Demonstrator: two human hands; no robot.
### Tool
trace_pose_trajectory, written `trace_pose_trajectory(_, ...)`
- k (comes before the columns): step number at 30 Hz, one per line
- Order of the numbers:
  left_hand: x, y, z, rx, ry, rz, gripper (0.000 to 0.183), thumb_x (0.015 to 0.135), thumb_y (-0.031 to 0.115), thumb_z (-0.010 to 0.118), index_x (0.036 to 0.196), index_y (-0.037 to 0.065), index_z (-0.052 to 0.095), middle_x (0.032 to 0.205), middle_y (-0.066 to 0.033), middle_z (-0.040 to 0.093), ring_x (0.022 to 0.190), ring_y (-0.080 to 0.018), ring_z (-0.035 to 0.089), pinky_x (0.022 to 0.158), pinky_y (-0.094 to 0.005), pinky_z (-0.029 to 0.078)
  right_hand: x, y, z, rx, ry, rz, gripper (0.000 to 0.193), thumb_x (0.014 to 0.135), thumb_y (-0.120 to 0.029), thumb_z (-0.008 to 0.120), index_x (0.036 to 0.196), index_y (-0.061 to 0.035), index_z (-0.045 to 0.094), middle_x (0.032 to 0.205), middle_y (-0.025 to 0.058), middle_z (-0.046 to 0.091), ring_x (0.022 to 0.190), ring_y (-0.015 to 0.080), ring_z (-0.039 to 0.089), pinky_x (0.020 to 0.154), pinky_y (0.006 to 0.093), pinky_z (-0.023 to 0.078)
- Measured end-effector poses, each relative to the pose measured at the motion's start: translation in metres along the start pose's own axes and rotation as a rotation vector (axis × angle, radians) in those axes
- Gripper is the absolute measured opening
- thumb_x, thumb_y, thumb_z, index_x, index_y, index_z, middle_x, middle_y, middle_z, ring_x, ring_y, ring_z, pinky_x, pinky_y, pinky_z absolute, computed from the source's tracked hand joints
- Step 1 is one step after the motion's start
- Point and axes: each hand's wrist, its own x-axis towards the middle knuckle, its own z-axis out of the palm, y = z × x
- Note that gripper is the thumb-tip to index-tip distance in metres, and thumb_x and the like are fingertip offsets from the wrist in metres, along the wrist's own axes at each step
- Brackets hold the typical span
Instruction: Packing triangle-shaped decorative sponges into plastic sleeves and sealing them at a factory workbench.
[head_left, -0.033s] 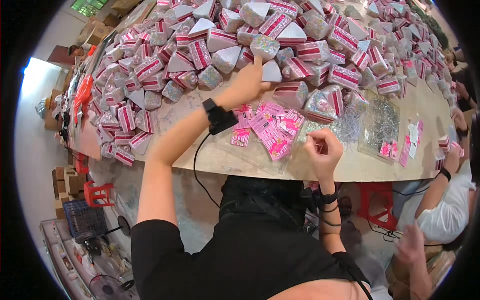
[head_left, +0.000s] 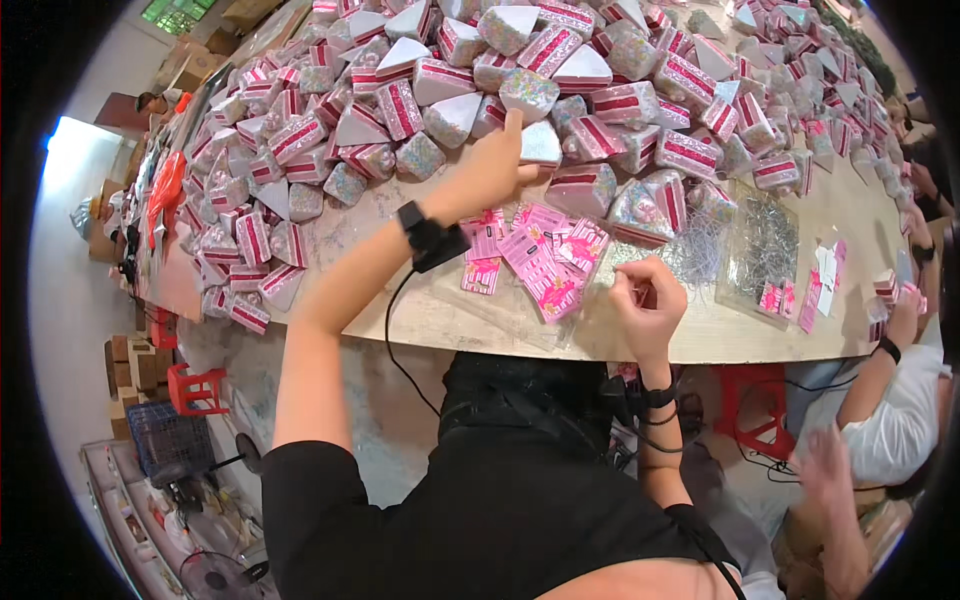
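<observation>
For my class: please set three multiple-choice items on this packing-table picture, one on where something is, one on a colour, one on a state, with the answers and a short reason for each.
1. Where does the left hand reach?
A. under the table
B. to a wedge-shaped packet at the near edge of the pile
C. to the red stool

2. What colour are the flat cards lying in front of the person?
A. pink
B. green
C. black

3. How is the right hand held?
A. flat and open on the table
B. hanging below the table
C. curled, fingertips pinched together

Answers:
1 B, the hand, arm stretched out, touches the white-topped wedge packet.
2 A, the cards are pink with small prints.
3 C, the fingers are bent inward above the table edge; what they pinch is too small to tell.
</observation>
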Motion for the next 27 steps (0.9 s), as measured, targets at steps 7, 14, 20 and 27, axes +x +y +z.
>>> trace_pose_trajectory(7, -0.083, 0.08, -0.055, -1.174, -0.13, -0.195, 0.049, 0.1, 0.027, 0.041, 0.142, 0.008, 0.026, 0.115, -0.015, 0.06, 0.083, -0.021, 0.068, 0.063, -0.0329, 0.056, 0.021, -0.05, -0.014, 0.124, 0.048, -0.165, 0.02, 0.069, 0.014, 0.062, 0.084, 0.0002, 0.066, 0.069, 0.0056, 0.058, 0.065, 0.0147, 0.053, 0.063, 0.0252, 0.045)
trace_pose_trajectory(14, -0.138, 0.113, -0.024, -1.798, -0.426, -0.323, 0.054, 0.103, 0.041, 0.032, 0.151, 0.021, 0.015, 0.098, -0.0148, 0.064, 0.061, -0.0152, 0.057, 0.047, -0.0231, 0.04, 0.031, -0.106, -0.001, 0.038, -0.03, -0.375, 0.024, 0.065, 0.013, 0.065, 0.084, -0.0018, 0.066, 0.067, 0.0067, 0.059, 0.092, 0.0317, 0.069, 0.072, 0.0334, 0.053)
trace_pose_trajectory(20, -0.146, 0.114, -0.03, -1.78, -0.369, -0.261, 0.053, 0.104, 0.041, 0.029, 0.151, 0.021, 0.014, 0.097, -0.0157, 0.063, 0.061, -0.0152, 0.056, 0.048, -0.0244, 0.039, 0.022, -0.116, 0.005, -0.003, -0.063, -0.326, 0.022, 0.065, 0.011, 0.068, 0.083, -0.0014, 0.064, 0.065, 0.0074, 0.058, 0.099, 0.0379, 0.07, 0.069, 0.0343, 0.053)
trace_pose_trajectory(27, -0.151, 0.11, -0.037, -1.738, -0.287, -0.281, 0.05, 0.105, 0.036, 0.029, 0.15, 0.019, 0.015, 0.104, -0.0163, 0.063, 0.07, -0.0185, 0.06, 0.053, -0.0265, 0.044, 0.022, -0.115, 0.013, -0.017, -0.053, -0.329, 0.022, 0.064, 0.012, 0.067, 0.082, -0.0007, 0.064, 0.066, 0.0076, 0.058, 0.099, 0.0385, 0.07, 0.078, 0.039, 0.054)
